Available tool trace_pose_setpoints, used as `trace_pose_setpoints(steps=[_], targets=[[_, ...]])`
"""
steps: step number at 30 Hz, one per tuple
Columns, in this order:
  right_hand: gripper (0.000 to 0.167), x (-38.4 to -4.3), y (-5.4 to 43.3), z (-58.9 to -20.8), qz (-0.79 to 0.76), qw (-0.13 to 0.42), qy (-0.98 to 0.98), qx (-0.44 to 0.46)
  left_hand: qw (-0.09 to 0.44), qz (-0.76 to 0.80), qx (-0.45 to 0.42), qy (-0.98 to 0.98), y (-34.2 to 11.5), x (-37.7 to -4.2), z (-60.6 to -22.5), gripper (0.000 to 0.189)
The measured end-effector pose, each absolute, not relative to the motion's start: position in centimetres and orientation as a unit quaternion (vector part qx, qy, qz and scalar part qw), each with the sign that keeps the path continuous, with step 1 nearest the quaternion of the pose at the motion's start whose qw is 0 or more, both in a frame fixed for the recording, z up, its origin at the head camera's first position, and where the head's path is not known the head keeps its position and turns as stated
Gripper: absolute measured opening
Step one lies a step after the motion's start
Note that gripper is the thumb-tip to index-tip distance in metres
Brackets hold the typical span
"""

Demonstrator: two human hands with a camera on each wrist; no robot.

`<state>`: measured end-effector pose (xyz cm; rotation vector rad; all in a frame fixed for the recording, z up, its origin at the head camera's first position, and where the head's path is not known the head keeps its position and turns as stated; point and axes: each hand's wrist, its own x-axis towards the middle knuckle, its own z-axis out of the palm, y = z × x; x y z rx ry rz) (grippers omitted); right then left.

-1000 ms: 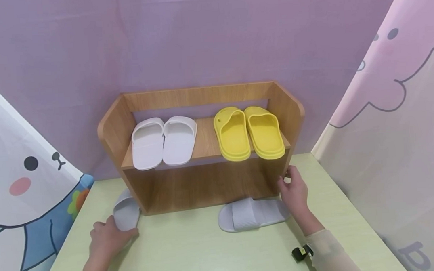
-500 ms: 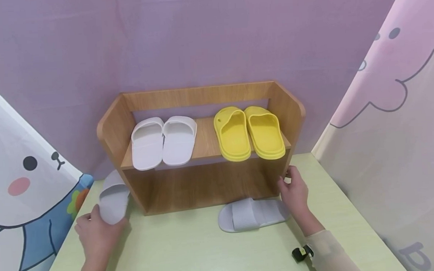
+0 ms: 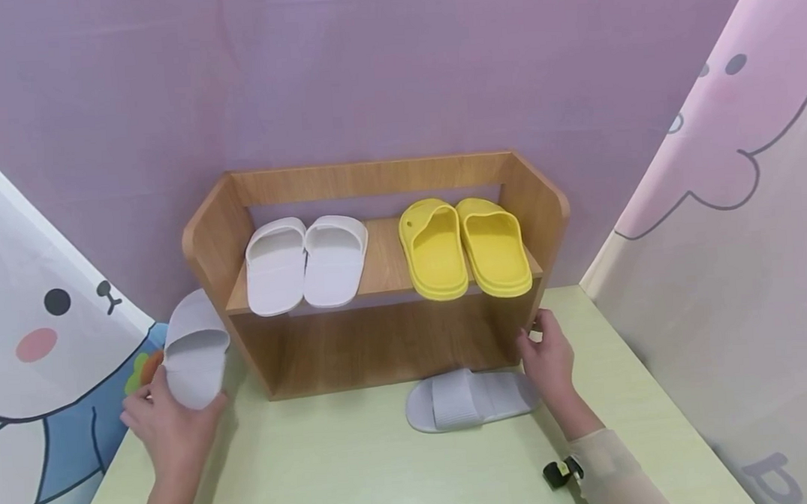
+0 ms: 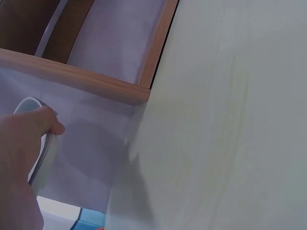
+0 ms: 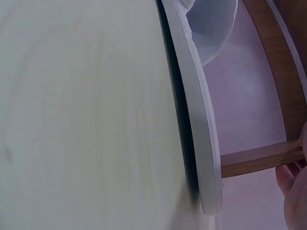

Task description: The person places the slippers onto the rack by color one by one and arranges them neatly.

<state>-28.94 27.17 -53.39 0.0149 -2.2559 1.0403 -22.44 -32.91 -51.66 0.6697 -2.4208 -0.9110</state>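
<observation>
In the head view my left hand [image 3: 171, 427] grips a light grey slipper [image 3: 197, 359] by its heel end, thumb on one side and fingers on the other. The slipper hangs above the table, left of the wooden shoe rack [image 3: 387, 179], toe pointing to the back wall. The left wrist view shows the held slipper [image 4: 45, 158] edge-on, partly hidden by the hand. At the rack's lower right, my right hand [image 3: 548, 355] holds the front edge of the side panel [image 5: 261, 159]. Another grey slipper [image 3: 471, 399] lies sideways on the table before the rack.
White slippers [image 3: 305, 264] stand as a pair on the rack's upper shelf at the left. Yellow clogs [image 3: 464, 248] stand on its right. Behind is a purple backdrop [image 3: 369, 73], with printed cloths at both sides. A pale green table [image 3: 359, 464] carries the rack.
My left hand has lifted the grey slipper off the table beside the rack and moved it up and to the left. The right hand stays on the rack.
</observation>
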Motion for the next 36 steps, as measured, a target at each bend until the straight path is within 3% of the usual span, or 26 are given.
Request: trace_pose_setpoints(steps=[5, 19, 36], targets=[[0.025, -28.9, 27.1, -53.3, 0.396, 0.325, -0.859, 0.008, 0.268, -0.332, 0.242, -0.871, -32.8, -22.1, -51.3, 0.121], [0.025, -28.8, 27.1, -53.3, 0.396, 0.326, -0.858, 0.008, 0.430, -0.316, 0.184, -0.825, -31.5, -21.3, -49.1, 0.102], [0.024, -28.7, 27.0, -53.1, 0.399, 0.328, -0.856, 0.010, 0.497, -0.372, 0.200, -0.758, -27.7, -19.2, -44.1, 0.098]])
